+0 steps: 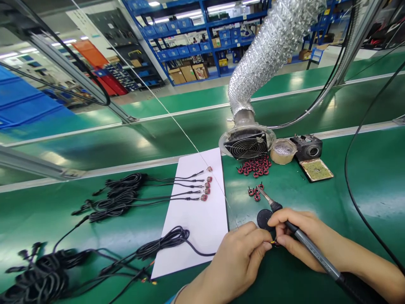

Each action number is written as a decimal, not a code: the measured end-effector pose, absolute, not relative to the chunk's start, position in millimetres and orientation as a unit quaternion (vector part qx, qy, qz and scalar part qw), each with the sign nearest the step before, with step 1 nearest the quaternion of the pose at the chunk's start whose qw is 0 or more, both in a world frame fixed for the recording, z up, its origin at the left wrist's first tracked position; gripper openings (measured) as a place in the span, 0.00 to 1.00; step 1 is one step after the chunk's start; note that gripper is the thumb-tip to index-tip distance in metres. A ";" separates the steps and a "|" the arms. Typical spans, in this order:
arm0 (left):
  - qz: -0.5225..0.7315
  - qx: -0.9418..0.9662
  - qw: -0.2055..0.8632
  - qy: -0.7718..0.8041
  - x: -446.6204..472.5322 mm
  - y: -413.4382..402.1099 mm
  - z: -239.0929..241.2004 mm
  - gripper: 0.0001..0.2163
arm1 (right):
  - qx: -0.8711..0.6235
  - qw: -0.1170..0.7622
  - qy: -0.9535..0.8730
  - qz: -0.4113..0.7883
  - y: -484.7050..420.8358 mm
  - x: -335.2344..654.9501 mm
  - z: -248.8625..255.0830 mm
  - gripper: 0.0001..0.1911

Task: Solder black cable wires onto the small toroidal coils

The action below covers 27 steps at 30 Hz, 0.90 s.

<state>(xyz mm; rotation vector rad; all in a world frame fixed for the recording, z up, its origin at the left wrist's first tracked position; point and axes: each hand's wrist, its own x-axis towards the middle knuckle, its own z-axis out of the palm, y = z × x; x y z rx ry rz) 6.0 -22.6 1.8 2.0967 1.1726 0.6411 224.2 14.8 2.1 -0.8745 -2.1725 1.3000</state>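
Note:
My left hand (242, 255) pinches the wire end (272, 242) of a black cable, where a bit of yellow wire shows. The coiled part of that cable (164, 244) lies on the white sheet (193, 219). My right hand (303, 234) is closed around a soldering iron (311, 245), its tip pointing up and left towards a few small red-and-black ring-shaped parts (257, 196). Its thumb and fingertips meet close to the wire end; a small dark part there is mostly hidden. Just behind the fingertips is a round black disc (265, 218).
A fan hood (247, 145) on a silver duct hangs over a pile of red-and-black parts (255, 166). Right of it are a tape roll (283, 151) and an iron stand with sponge (316, 169). Cables with red ends (205, 191) and more bundles (41, 274) lie left.

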 end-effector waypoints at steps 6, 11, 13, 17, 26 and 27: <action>0.233 0.818 0.289 0.439 6.7 -24.1 0.8 0.10 | -0.301 0.229 -0.793 0.477 13.6 221.0 -2.1 0.13; 0.250 0.803 0.296 0.452 6.0 -25.0 3.2 0.10 | -0.334 0.226 -0.746 0.530 11.8 219.3 -4.8 0.19; 0.249 0.803 0.295 0.453 6.2 -25.3 3.1 0.10 | -0.342 0.237 -0.735 0.536 11.3 218.5 -4.7 0.19; 0.239 0.808 0.297 0.449 7.7 -25.2 1.1 0.10 | -0.349 0.237 -0.709 0.565 10.6 215.3 -2.5 0.19; 0.247 0.807 0.294 0.450 8.5 -25.4 2.1 0.09 | -0.353 0.234 -0.692 0.584 10.1 213.7 -3.9 0.21; 0.254 0.805 0.289 0.452 8.5 -25.7 2.0 0.09 | -0.351 0.231 -0.690 0.590 10.2 213.8 -3.8 0.21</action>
